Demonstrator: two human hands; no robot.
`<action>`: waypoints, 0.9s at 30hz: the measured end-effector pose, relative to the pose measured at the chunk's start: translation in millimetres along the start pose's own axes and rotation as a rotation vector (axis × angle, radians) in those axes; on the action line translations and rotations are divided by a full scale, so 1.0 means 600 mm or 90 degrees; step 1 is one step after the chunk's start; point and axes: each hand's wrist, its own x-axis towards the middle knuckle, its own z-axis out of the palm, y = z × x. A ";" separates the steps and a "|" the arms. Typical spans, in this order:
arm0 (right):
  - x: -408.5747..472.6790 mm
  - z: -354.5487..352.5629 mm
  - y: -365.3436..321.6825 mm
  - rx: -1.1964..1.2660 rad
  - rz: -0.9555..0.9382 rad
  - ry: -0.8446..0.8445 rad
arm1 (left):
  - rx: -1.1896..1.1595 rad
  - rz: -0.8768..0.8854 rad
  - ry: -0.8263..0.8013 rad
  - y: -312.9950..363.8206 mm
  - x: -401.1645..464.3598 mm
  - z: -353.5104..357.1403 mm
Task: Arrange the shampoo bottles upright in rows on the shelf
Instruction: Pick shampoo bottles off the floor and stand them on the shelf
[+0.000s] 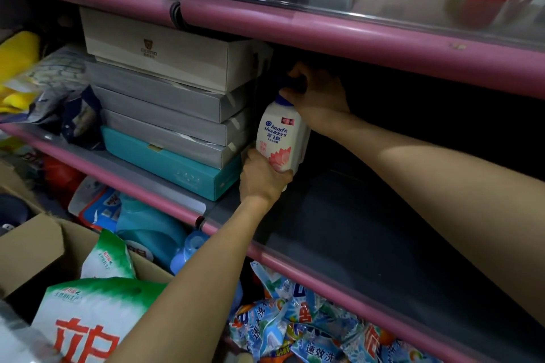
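Frame centre: I see left hand [262,177] gripping the upright bottle [278,138] base; right hand [317,94] clasps its cap.

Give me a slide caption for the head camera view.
Both hands, left hand and right hand, steady a shampoo bottle upright beside stacked boxes.

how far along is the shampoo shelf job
Early. No finished row shows: the shelf right of the stacked boxes looks bare and dark. In hand: one Head & Shoulders bottle, upright, left hand at its base, right hand at its cap. Left: the rows themselves.
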 end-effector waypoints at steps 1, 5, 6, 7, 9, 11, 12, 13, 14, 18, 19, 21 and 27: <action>-0.003 -0.001 0.000 -0.015 -0.005 -0.017 | 0.007 -0.005 -0.018 0.001 0.001 -0.006; -0.039 -0.027 -0.013 -0.044 0.015 -0.041 | 0.023 -0.038 -0.080 0.013 -0.022 -0.045; -0.060 -0.033 -0.019 -0.039 0.027 -0.040 | 0.013 -0.044 -0.093 0.018 -0.035 -0.059; -0.070 -0.036 -0.022 -0.029 0.030 -0.033 | -0.015 -0.051 -0.096 0.021 -0.037 -0.066; -0.105 -0.047 -0.032 0.031 0.051 -0.014 | -0.077 -0.086 -0.085 0.032 -0.055 -0.086; -0.174 -0.063 -0.045 0.124 0.074 -0.027 | -0.121 -0.114 -0.114 0.035 -0.100 -0.108; -0.213 -0.070 -0.051 0.148 0.083 -0.040 | -0.127 -0.115 -0.136 0.032 -0.132 -0.117; -0.253 -0.074 -0.055 0.160 0.093 -0.059 | -0.130 -0.109 -0.151 0.027 -0.163 -0.124; -0.291 -0.073 -0.056 0.167 0.100 -0.083 | -0.132 -0.103 -0.163 0.019 -0.195 -0.130; -0.423 -0.054 -0.055 0.190 0.170 -0.158 | -0.119 -0.109 -0.220 -0.031 -0.317 -0.133; -0.453 -0.044 -0.052 0.189 0.189 -0.174 | -0.114 -0.120 -0.231 -0.048 -0.346 -0.128; -0.515 -0.018 -0.043 0.184 0.227 -0.217 | -0.098 -0.154 -0.257 -0.090 -0.403 -0.117; -0.692 0.060 0.017 0.179 0.318 -0.359 | 0.013 -0.255 -0.352 -0.229 -0.552 -0.084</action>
